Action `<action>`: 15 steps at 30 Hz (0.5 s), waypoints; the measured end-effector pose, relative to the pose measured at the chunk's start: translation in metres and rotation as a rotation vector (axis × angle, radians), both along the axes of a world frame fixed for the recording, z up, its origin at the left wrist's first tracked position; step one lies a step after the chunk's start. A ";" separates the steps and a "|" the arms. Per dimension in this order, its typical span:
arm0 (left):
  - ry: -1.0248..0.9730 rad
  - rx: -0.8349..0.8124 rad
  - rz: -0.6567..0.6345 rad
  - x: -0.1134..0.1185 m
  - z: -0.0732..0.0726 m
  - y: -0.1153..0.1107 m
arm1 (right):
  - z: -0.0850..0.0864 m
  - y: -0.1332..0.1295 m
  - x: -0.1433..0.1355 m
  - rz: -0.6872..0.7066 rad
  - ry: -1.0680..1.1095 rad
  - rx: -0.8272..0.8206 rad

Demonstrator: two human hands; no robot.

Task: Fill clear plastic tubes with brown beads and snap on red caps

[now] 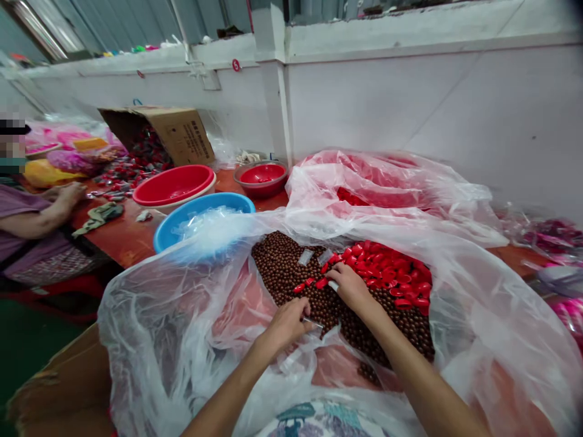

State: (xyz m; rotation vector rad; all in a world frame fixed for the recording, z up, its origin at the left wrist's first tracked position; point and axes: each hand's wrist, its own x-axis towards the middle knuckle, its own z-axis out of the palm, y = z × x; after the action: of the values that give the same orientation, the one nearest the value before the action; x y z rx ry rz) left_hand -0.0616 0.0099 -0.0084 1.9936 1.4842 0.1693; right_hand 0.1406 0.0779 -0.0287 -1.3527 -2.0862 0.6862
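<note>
My left hand [289, 323] is closed in a pinch on a small clear plastic sleeve [314, 325], low over a heap of round brown balls [285, 261]. Farther right, my right hand [350, 286] bends its fingers down at the near edge of a pile of red plastic caps [387, 267], with a red piece at the fingertips. Something white wraps or lies against one of its fingers. A few red pieces lie in a row on the balls between the hands. Another clear sleeve [305, 257] rests on the balls beyond them.
A crumpled clear plastic sheet [159, 315] surrounds the heap. Left of it stand a blue basin [159, 233] of clear wrappers, a red basin [175, 185] and a smaller bowl [239, 176]. Behind are a tipped cardboard box [184, 136] and a bagged red pile. Another person [40, 230] sits at left.
</note>
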 end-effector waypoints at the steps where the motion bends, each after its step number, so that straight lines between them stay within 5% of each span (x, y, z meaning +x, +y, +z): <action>1: -0.018 -0.006 -0.035 -0.002 0.000 -0.002 | -0.001 -0.003 0.001 -0.021 0.062 -0.018; 10: -0.121 -0.054 -0.095 0.000 -0.002 -0.004 | 0.013 -0.041 0.026 -0.185 0.723 -0.380; 13: -0.119 -0.006 -0.008 -0.004 -0.001 0.002 | 0.019 -0.050 0.037 -0.241 1.132 -0.706; 15: -0.055 0.030 0.079 -0.007 -0.001 0.009 | 0.019 -0.055 0.042 -0.298 1.267 -0.775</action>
State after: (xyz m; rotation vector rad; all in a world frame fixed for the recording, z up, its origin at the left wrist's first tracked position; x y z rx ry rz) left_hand -0.0685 0.0192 -0.0093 1.9390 1.5344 0.2793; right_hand 0.1824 0.0228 -0.0098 -1.0175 -0.5963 1.7152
